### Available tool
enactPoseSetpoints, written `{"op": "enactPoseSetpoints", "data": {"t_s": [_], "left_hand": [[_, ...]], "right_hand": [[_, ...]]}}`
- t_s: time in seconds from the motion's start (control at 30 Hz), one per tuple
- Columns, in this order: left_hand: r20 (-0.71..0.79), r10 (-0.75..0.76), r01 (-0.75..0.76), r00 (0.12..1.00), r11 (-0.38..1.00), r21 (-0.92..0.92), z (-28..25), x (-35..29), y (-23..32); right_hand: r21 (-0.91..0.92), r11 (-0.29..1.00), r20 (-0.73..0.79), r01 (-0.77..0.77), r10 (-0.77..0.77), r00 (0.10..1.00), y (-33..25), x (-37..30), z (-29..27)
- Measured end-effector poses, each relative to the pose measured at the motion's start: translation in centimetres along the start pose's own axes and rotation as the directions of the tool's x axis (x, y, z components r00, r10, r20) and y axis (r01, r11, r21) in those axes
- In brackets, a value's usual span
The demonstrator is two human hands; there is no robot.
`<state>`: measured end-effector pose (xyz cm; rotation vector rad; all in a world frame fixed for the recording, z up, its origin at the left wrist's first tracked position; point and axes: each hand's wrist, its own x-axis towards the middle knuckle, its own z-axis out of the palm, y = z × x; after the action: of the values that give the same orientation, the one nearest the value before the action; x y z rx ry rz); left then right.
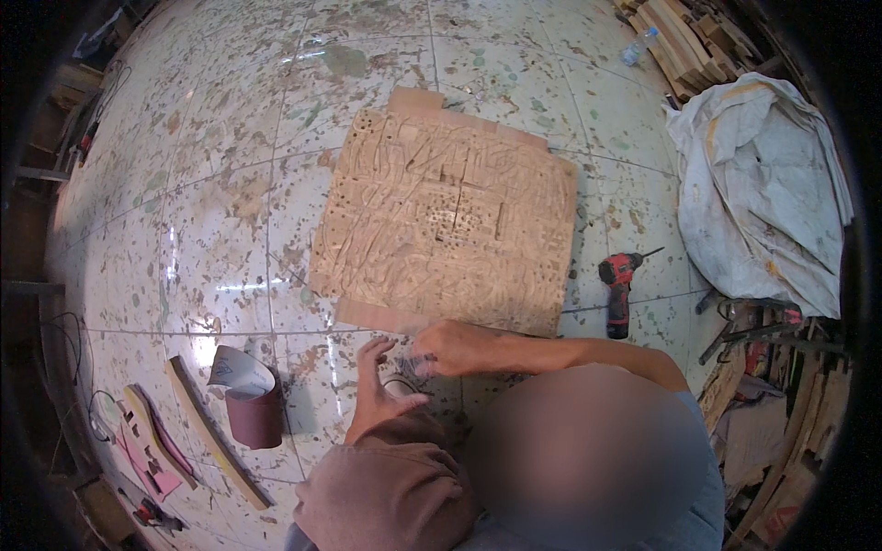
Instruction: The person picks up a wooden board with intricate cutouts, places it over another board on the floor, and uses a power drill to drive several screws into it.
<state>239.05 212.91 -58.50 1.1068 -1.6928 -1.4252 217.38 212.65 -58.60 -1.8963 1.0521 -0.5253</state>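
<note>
Brown cloth (372,500), left hand (372,397) wide, right hand (450,347), grip unclear, carved panel (395,220), sanding belt (254,421) marked inside

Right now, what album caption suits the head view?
Left hand and right hand near a grooved brown board, drill alongside.

Woodworking workshop: red cordless drill (617,292) and brown abrasive belt (254,420) sit on blotched tile floor (220,211); timber (678,44) lies stacked, upper right; grooved wooden board (436,216) mid-floor.

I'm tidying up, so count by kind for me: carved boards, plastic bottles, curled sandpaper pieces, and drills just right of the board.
Carved board: 1
Plastic bottle: 1
Curled sandpaper: 1
Drill right of the board: 1
Total: 4
</note>
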Motion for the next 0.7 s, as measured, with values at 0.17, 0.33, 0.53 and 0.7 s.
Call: {"op": "enactPoseSetpoints", "data": {"t_s": [0.17,0.33,0.53,0.7], "left_hand": [[0.239,-0.334,0.35,0.912,0.936,-0.029,0.3,-1.2,-2.6],[0.155,-0.265,0.266,0.952,0.964,0.016,2.0,-0.4,-0.6],[0.139,-0.264,0.252,0.955,0.963,0.1,0.7,-0.3,-1.3],[0.159,-0.305,0.295,0.939,0.952,0.08,0.4,0.4,-1.1]], "right_hand": [[0.016,0.993,0.064,0.118,-0.119,0.991,-0.8,1.8,0.9],[-0.222,0.97,0.065,0.096,-0.083,0.994,-0.6,0.6,0.0],[-0.243,0.958,0.032,0.151,-0.147,0.989,-0.6,1.0,0.1],[-0.122,0.983,-0.21,0.136,-0.16,0.965,-0.7,0.4,-1.0]]}}
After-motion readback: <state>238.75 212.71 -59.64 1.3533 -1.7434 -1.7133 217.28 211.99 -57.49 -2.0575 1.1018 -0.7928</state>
